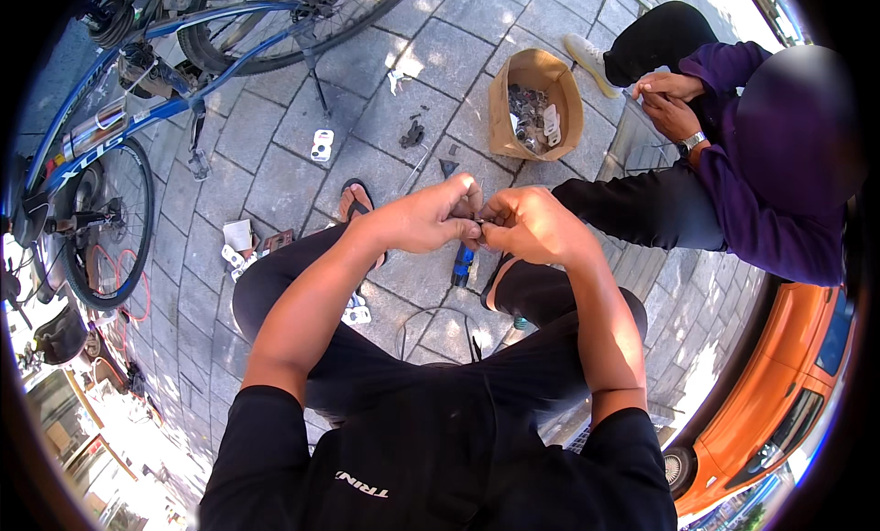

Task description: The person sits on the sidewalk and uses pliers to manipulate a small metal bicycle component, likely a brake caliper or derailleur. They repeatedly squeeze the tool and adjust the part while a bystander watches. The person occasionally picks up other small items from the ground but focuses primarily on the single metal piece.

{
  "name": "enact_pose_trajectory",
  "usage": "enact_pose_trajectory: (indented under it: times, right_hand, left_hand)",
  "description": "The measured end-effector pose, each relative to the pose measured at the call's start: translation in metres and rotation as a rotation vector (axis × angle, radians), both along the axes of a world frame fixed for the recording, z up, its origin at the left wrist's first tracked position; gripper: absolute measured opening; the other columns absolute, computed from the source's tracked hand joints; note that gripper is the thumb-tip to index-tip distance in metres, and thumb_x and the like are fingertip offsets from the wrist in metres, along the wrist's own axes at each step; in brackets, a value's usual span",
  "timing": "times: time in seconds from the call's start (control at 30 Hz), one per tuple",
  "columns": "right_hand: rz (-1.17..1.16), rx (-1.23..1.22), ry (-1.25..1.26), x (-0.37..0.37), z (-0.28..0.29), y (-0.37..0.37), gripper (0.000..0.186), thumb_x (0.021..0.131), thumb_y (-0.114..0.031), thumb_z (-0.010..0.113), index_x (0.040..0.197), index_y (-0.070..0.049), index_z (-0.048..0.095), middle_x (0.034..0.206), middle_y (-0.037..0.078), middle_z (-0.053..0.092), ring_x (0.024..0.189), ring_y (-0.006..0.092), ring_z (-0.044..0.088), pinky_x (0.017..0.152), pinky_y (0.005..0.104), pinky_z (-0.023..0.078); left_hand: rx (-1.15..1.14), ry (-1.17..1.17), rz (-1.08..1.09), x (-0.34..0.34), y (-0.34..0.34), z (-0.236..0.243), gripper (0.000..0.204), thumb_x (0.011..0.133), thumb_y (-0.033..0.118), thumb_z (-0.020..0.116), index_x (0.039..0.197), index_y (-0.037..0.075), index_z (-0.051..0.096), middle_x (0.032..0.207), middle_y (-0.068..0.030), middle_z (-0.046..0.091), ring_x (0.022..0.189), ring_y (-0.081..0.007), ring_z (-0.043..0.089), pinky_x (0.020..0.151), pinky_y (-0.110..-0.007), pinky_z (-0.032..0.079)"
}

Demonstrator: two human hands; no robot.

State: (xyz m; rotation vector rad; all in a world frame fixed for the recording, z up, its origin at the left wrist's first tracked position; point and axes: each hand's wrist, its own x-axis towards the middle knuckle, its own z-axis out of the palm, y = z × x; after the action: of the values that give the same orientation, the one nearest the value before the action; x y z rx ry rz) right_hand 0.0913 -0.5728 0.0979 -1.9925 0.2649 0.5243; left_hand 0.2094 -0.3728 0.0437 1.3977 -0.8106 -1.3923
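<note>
Brown box (499, 111) holds assorted parts (528, 108); left hand (429, 216) and right hand (533, 223), grip nearly closed, pinch a tiny piece (479, 221).

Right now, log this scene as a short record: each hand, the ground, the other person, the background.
Left hand: pinching a small part, mostly hidden
Right hand: pinching the same part
Ground: grey paving, brown container with small bits, blue-and-black object
Other person: at right, purple top, hands together
Background: blue bicycle upper left, orange car lower right
</note>
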Motion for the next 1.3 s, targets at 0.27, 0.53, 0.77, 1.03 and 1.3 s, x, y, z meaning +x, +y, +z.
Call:
enact_pose_trajectory:
  times: [0.27,0.53,0.77,1.03,1.3]
  right_hand:
    - [-0.346,0.068,0.106,-0.016,-0.046,-0.029,0.026,0.080,-0.014,0.078,0.091,0.007,0.070,0.071,0.008,0.068,0.069,0.0101,0.062,0.061,0.0308,0.050]
    - [-0.435,-0.040,0.001,-0.007,-0.022,-0.036,0.017,0.080,-0.005,0.074,0.094,0.003,0.068,0.084,0.007,0.070,0.072,0.0116,0.064,0.066,0.0285,0.050]
    - [-0.499,-0.120,-0.015,-0.004,-0.022,-0.044,0.020,0.075,-0.004,0.075,0.093,0.001,0.067,0.082,0.010,0.067,0.071,0.0165,0.064,0.067,0.0301,0.051]
    - [-0.525,-0.120,-0.176,-0.004,-0.011,-0.039,0.020,0.078,-0.003,0.075,0.096,0.001,0.068,0.082,0.008,0.066,0.070,0.0130,0.064,0.064,0.0289,0.051]
    - [-0.682,0.133,-0.470,0.000,0.041,-0.002,0.018,0.083,-0.004,0.077,0.099,0.002,0.069,0.079,0.001,0.067,0.070,0.0037,0.060,0.059,0.0221,0.048]
  left_hand:
    - [0.070,0.556,0.108,0.035,-0.039,-0.109,0.049,0.097,0.022,0.078,0.129,-0.003,0.051,0.112,-0.0207,0.074,0.101,-0.0263,0.076,0.083,-0.036,0.060]
    - [0.645,-0.418,0.937,0.128,-0.019,-0.342,0.057,0.087,0.031,0.080,0.125,-0.009,0.067,0.119,-0.0237,0.073,0.109,-0.0350,0.072,0.095,-0.041,0.056]
    - [0.862,-0.697,0.400,0.178,-0.052,-0.352,0.065,0.085,0.042,0.080,0.124,-0.009,0.069,0.118,-0.0241,0.075,0.113,-0.0393,0.071,0.100,-0.043,0.054]
    - [0.427,0.221,0.770,0.169,-0.021,-0.302,0.042,0.095,0.024,0.076,0.125,-0.004,0.065,0.118,-0.0174,0.074,0.109,-0.0302,0.071,0.099,-0.041,0.055]
    - [-0.290,0.575,0.694,0.122,-0.007,-0.099,0.049,0.098,0.030,0.076,0.135,0.002,0.060,0.129,-0.0131,0.070,0.118,-0.0264,0.069,0.097,-0.035,0.055]
